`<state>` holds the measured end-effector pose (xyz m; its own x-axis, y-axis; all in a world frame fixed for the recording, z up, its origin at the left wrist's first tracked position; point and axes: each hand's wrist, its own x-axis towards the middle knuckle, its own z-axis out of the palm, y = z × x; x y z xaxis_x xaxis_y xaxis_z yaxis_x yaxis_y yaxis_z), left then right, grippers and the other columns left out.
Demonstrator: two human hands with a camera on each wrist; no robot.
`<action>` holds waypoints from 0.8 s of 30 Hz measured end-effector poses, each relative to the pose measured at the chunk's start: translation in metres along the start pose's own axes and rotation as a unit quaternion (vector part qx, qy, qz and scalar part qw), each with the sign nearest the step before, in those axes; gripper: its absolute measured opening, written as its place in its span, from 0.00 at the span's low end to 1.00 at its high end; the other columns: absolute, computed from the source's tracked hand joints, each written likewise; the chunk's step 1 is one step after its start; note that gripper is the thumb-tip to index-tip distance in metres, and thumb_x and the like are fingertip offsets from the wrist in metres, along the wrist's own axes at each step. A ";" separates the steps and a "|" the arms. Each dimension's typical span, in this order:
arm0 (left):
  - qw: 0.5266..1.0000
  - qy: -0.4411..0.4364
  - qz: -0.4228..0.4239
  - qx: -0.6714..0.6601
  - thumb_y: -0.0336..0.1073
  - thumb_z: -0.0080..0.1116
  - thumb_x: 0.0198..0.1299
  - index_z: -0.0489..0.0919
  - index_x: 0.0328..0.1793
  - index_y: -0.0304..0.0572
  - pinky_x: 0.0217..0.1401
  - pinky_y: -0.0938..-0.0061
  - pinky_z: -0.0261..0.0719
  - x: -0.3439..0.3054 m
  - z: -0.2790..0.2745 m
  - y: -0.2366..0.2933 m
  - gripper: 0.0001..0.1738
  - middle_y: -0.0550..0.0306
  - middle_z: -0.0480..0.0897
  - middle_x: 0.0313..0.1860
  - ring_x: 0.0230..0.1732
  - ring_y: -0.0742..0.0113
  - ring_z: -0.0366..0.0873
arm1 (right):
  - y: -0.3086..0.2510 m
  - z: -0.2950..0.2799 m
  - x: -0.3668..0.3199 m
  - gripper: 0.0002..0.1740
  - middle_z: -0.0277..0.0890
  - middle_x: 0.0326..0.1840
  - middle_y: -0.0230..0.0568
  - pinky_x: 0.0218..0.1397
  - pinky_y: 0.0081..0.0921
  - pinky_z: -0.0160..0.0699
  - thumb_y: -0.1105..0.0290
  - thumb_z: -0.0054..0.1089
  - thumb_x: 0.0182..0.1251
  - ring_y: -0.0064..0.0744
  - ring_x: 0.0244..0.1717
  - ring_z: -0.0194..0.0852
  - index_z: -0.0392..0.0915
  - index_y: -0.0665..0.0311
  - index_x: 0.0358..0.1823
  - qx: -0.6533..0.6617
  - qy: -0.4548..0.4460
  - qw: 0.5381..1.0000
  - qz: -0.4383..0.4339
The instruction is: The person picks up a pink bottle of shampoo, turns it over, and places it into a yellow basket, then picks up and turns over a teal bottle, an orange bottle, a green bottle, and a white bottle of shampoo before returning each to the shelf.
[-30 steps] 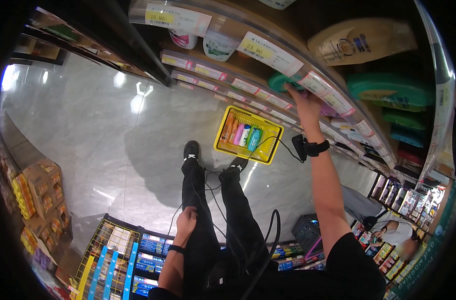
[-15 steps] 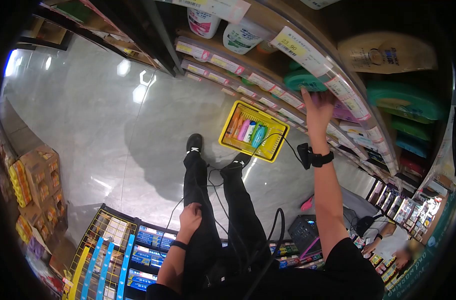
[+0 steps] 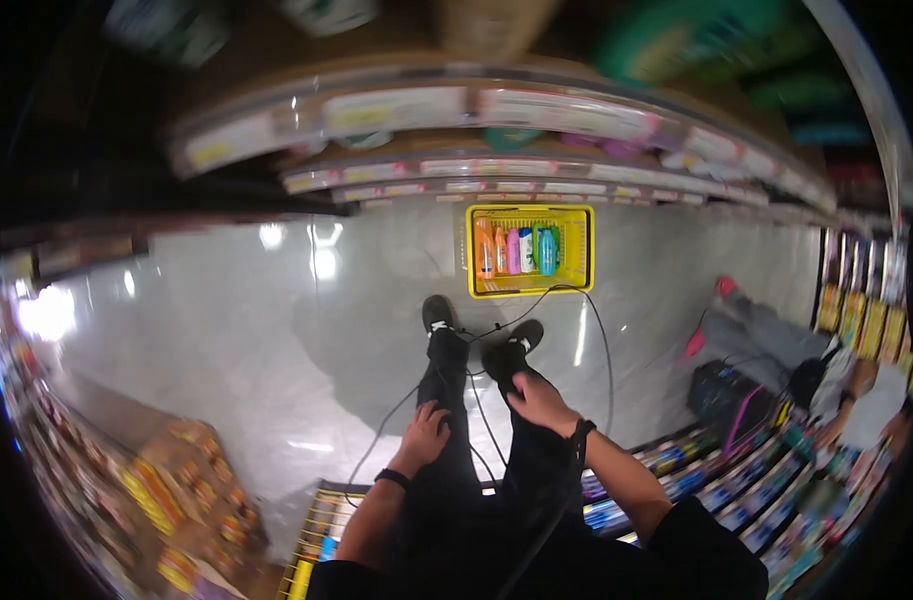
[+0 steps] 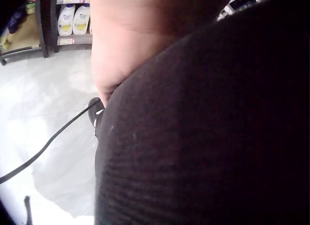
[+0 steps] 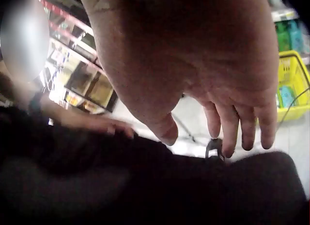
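My left hand [image 3: 426, 432] rests on the left leg of my black trousers [image 4: 193, 128], fingers loosely bent and holding nothing. In the left wrist view the trouser cloth hides most of its fingers. My right hand [image 3: 544, 402] is over the right leg, empty, its fingers [image 5: 227, 123] relaxed and spread apart in the right wrist view. On the floor beyond my shoes stands a yellow shopping basket [image 3: 583, 248]. Inside it several bottles lie side by side, among them an orange bottle [image 3: 485, 248], a pink bottle [image 3: 513, 252] and a blue bottle [image 3: 547, 250].
Store shelves [image 3: 396, 108] with price labels run across the far side, blurred. A black cable [image 3: 608, 370] loops over the floor near my feet. At the right, another person [image 3: 871, 405] is beside a dark basket [image 3: 724, 400]. Cartons [image 3: 191, 490] stand at the left.
My right hand has left the green bottle on the shelf and come down empty to my leg. The view has turned toward the shelf front; my left hand stays on the leg.
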<state>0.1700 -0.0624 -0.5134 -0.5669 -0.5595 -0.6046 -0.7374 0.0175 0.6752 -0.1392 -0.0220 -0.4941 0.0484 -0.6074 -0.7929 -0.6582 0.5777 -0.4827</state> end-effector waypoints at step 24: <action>0.629 -0.315 0.294 0.647 0.33 0.56 0.61 0.80 0.46 0.43 0.49 0.55 0.79 0.434 0.094 0.059 0.09 0.51 0.84 0.42 0.48 0.52 0.83 | -0.003 0.171 -0.103 0.52 0.32 0.82 0.67 0.73 0.66 0.55 0.45 0.70 0.52 0.75 0.78 0.42 0.58 0.52 0.77 0.319 0.098 0.900 0.278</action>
<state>-0.1539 -0.2269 -0.7757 -0.6131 0.2915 -0.7342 0.2176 0.9558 0.1978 -0.0139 0.1318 -0.4742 -0.3308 -0.1753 -0.9273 0.0302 0.9801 -0.1961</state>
